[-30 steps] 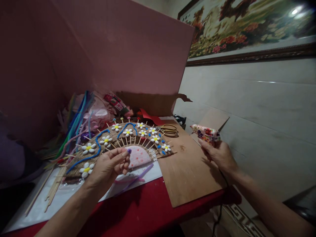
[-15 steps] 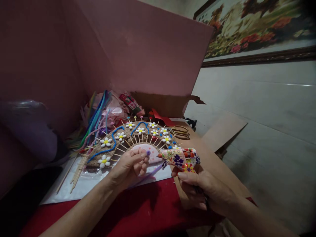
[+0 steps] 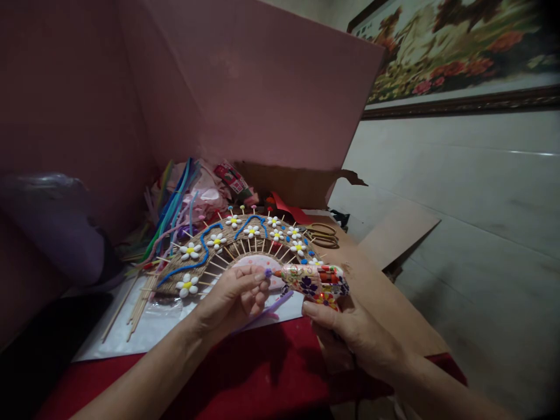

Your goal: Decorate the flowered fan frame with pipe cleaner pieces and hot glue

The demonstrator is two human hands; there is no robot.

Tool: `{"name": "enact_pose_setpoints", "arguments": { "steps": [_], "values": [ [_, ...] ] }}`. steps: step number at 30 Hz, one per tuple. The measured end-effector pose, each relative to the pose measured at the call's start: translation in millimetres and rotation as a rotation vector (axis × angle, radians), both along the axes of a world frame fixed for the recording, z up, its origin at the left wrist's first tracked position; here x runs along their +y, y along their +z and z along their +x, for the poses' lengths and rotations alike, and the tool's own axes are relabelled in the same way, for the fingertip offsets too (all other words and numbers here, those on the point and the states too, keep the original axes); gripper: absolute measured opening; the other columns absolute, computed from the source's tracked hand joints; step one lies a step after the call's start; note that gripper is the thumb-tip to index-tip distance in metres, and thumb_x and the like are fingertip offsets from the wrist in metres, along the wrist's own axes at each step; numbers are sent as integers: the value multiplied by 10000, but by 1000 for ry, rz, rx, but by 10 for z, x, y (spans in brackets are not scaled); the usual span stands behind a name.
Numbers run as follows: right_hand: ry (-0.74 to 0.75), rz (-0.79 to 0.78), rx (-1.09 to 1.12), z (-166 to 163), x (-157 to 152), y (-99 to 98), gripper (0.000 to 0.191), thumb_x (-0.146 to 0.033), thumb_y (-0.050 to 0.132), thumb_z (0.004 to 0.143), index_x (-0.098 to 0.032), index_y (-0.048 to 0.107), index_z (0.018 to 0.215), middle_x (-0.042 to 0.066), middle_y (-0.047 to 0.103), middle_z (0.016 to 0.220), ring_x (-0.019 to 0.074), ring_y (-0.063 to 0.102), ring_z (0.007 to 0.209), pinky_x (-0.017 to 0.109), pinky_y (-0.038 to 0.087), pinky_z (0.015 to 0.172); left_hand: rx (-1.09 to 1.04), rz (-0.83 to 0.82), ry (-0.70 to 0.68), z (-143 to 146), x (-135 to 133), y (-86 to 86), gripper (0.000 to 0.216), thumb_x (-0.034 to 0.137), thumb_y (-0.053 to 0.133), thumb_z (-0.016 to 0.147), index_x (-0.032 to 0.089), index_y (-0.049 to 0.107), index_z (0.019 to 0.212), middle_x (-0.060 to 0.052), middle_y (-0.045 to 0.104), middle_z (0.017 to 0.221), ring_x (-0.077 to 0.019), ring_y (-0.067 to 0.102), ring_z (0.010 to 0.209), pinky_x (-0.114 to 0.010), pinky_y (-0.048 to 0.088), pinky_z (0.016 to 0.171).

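My left hand [image 3: 240, 294] pinches a small purple ball [image 3: 268, 272] that looks like coiled pipe cleaner. Wrapped round the handle of a flower-patterned glue gun [image 3: 310, 279] is my right hand [image 3: 350, 326]. The gun's orange-brown nozzle points left and meets the purple ball, or comes very close to it. Behind both hands stands a twine-wrapped half-ring [image 3: 223, 252] with thin sticks, white flowers with yellow centres and wavy blue strips. Under my left hand a purple pipe cleaner [image 3: 277, 303] lies on the white sheet [image 3: 175, 329].
Loose sticks [image 3: 139, 306] lie at the left. Several coloured pipe cleaners [image 3: 175, 195] and pink paper [image 3: 205, 201] are heaped behind. Scissors [image 3: 324, 235] rest on brown cardboard [image 3: 371, 291] at the right. A pink box panel [image 3: 262, 87] rises at the back. Red cloth [image 3: 245, 373] covers the front edge.
The glue gun has moved left, so its nozzle is now at the purple ball. My left hand keeps its pinch. The whole view has shifted slightly.
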State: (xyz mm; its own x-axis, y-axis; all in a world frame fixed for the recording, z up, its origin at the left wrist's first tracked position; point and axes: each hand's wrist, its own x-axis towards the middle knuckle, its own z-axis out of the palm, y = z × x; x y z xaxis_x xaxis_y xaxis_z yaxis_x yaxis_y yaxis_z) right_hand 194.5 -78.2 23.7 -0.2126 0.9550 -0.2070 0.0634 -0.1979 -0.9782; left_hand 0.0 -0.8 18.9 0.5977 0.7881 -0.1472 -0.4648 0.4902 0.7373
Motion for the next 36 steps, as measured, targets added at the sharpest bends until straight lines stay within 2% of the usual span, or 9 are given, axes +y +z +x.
{"name": "enact_pose_setpoints", "arguments": {
  "steps": [4,14,23,27,36],
  "values": [
    [-1,-21,-43,-6,3,-1,492,-528,537,796,-185,388,477,-80,332,338,33,261,273,183,188,291,-8,26,-18,0,-3,13,159,146,688,714,119,589,836,9,584,612,-35,515,429,-111,403,374],
    [7,-2,-45,-14,18,-18,491,-540,530,796,-195,385,477,-76,329,336,40,250,274,200,171,294,-4,11,-23,-6,-6,4,138,149,693,711,123,588,797,8,582,617,-32,521,435,-111,406,392],
    [-31,37,-66,-13,22,-36,478,-530,546,792,-193,403,484,-74,345,330,42,272,270,197,169,293,-3,-8,-14,1,0,19,155,116,664,736,114,598,876,9,587,624,-29,534,462,-104,440,428],
    [-5,25,-74,-21,22,-16,525,-559,532,785,-194,380,440,-65,338,315,40,274,265,193,184,286,-1,-6,-5,-2,-12,27,117,120,657,744,120,589,839,9,585,624,-27,530,453,-103,434,420],
    [-43,23,-31,-50,17,27,442,-529,583,758,-193,412,527,-88,349,334,38,276,257,174,203,266,6,-31,-30,-18,-13,17,120,132,684,721,110,593,796,-2,587,634,-28,538,468,-102,449,442]
  ]
}}
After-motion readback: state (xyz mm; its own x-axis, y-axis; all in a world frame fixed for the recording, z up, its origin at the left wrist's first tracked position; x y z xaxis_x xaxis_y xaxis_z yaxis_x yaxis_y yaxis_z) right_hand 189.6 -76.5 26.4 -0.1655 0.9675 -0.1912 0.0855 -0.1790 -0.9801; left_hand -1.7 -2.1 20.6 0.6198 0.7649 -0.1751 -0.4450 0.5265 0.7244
